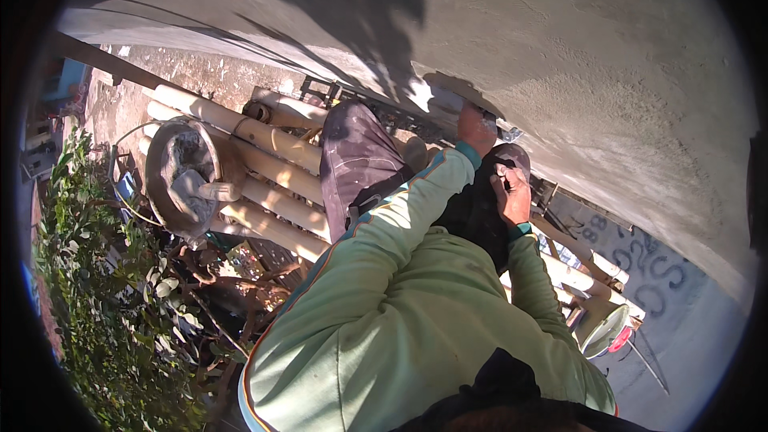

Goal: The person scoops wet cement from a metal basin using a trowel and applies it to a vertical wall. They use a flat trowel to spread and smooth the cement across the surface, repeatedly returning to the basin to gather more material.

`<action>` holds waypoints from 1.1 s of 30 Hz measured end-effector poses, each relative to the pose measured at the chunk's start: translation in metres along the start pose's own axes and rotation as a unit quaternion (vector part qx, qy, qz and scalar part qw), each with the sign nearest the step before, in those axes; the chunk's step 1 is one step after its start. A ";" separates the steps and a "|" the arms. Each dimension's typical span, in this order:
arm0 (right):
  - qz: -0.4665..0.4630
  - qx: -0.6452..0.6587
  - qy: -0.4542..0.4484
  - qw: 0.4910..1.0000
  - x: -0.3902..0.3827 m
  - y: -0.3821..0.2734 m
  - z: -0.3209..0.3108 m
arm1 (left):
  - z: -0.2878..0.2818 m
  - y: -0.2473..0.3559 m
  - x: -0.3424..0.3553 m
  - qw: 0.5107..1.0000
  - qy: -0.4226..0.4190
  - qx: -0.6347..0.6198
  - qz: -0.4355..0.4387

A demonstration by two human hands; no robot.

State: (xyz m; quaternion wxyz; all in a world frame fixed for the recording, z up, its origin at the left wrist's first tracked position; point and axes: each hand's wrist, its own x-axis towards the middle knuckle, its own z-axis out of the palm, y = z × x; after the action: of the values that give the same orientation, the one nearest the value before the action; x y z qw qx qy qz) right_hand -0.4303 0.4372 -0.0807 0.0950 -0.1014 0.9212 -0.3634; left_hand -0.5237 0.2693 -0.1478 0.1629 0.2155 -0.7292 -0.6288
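At upper centre, my left grip [478,130] holds what seems a trowel [446,102], probably stiff, light, best held by its handle; my right grip [511,189] I cannot read.

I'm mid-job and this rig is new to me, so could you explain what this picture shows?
No machine here: a person's bare hands, seen from a head-worn fisheye camera looking down, so straight edges bend. The left hand is close against the grey wall; what it grips is unclear. The right hand is by a dark-trousered knee, with nothing clearly held. Pale poles lie below; at left is a bucket containing grey material and a handled tool.
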 end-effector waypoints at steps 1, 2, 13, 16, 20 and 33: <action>-0.006 -0.002 0.000 1.000 0.000 -0.002 -0.001 | -0.014 -0.023 0.009 0.995 0.052 -0.073 0.044; -0.005 -0.008 0.004 1.000 -0.001 0.000 -0.002 | -0.036 -0.042 0.029 0.992 0.017 -0.123 -0.012; -0.008 -0.041 0.013 0.999 0.002 0.007 0.008 | -0.156 -0.117 0.175 0.975 -0.093 -0.126 -0.157; -0.012 -0.035 0.005 0.999 -0.001 0.000 0.011 | -0.121 -0.089 0.137 0.992 -0.102 0.036 0.067; -0.005 -0.038 -0.012 0.999 0.002 0.009 0.010 | -0.002 0.092 0.038 0.979 -0.128 0.147 -0.060; -0.010 -0.030 0.006 0.999 0.000 0.001 0.007 | -0.048 -0.023 0.047 0.928 -0.130 -0.303 -0.176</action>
State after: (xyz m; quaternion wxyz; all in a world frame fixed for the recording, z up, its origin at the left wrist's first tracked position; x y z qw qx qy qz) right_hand -0.4288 0.4333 -0.0866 0.0827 -0.1108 0.9312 -0.3374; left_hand -0.5368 0.2017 -0.1641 0.0110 0.1968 -0.4692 -0.8608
